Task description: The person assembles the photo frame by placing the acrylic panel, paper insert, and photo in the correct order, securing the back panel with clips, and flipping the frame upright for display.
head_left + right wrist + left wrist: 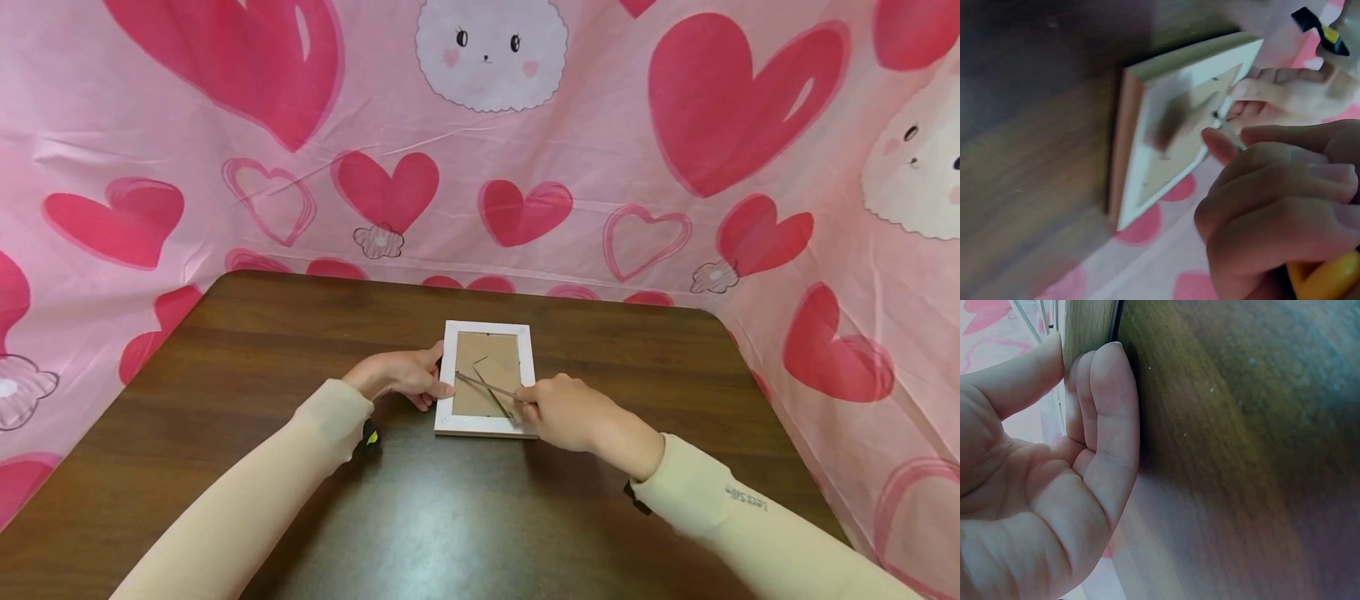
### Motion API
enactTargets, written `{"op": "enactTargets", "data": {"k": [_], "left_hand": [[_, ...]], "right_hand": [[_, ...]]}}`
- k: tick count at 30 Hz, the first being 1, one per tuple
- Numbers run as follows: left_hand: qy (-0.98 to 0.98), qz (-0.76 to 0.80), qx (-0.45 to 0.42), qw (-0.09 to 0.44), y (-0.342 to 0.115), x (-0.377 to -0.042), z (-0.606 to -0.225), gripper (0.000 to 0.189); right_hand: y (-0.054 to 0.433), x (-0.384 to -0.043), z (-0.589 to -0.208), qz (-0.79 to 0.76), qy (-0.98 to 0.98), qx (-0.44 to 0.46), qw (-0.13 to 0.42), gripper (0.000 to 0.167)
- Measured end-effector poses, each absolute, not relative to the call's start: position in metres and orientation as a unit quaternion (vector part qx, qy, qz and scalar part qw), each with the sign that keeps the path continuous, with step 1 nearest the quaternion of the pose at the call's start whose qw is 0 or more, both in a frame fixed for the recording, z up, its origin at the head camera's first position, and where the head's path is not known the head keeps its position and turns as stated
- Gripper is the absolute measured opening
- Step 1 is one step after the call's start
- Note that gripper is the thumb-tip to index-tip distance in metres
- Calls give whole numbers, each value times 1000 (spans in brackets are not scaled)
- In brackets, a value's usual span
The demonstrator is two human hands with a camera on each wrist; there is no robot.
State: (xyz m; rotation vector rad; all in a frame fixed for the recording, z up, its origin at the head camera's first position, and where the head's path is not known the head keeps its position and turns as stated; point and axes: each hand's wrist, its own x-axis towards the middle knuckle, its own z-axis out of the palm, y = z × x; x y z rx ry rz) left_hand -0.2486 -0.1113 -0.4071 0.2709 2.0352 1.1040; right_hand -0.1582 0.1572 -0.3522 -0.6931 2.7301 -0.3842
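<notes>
A white picture frame (pixel 486 424) lies back side up on the table, its brown backing board (pixel 491 344) showing. My left hand (pixel 408 372) holds the frame's left side, thumb on the white rim and curled fingers against the wooden edge. My right hand (pixel 573 410) grips a screwdriver (pixel 491 387) over the right rim. Its metal shaft reaches across the backing, with the tip by the left inner edge near my left thumb. Part of a yellow handle (pixel 1325 281) shows beneath my fingers. A thin dark strip (pixel 495 393) crosses the backing; whether it lies flat or stands up is unclear.
The dark brown wooden table (pixel 315 325) stretches around the frame on every side. Behind it and along both sides hangs a pink cloth (pixel 450 137) printed with hearts and white faces.
</notes>
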Motion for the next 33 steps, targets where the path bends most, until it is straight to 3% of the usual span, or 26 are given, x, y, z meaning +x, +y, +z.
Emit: {"op": "enactTargets", "data": {"k": [5, 20, 33], "left_hand": [[799, 440, 106, 396, -110, -249, -408, 101], [806, 433, 102, 391, -108, -247, -407, 101], [803, 438, 103, 391, -111, -247, -406, 98]], "right_hand": [[169, -162, -362, -149, 950, -229, 151, 36], [172, -153, -364, -103, 960, -244, 90, 23], [171, -153, -360, -89, 955, -275, 68, 25]]}}
